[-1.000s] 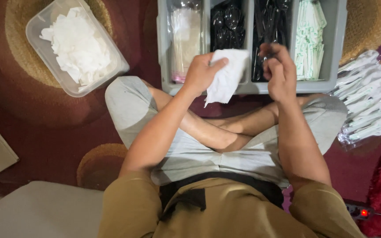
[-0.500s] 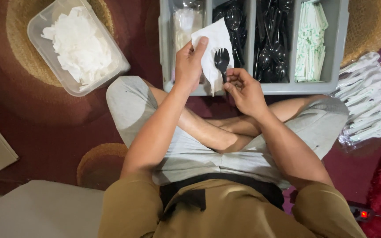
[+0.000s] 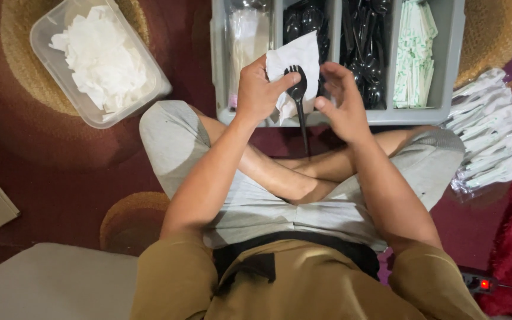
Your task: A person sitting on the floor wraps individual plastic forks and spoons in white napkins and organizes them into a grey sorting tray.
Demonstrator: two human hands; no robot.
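Right hand (image 3: 342,104) released fork (image 3: 297,95); cutlery tray (image 3: 454,71) behind.

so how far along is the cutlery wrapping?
Done: a pile of wrapped cutlery packs lies to the right of the grey tray. In hand: the left hand pins a black fork and spoon against a white napkin, not yet rolled; the right hand is open beside them. Left: plenty of loose black cutlery in the tray and napkins in the clear tub.
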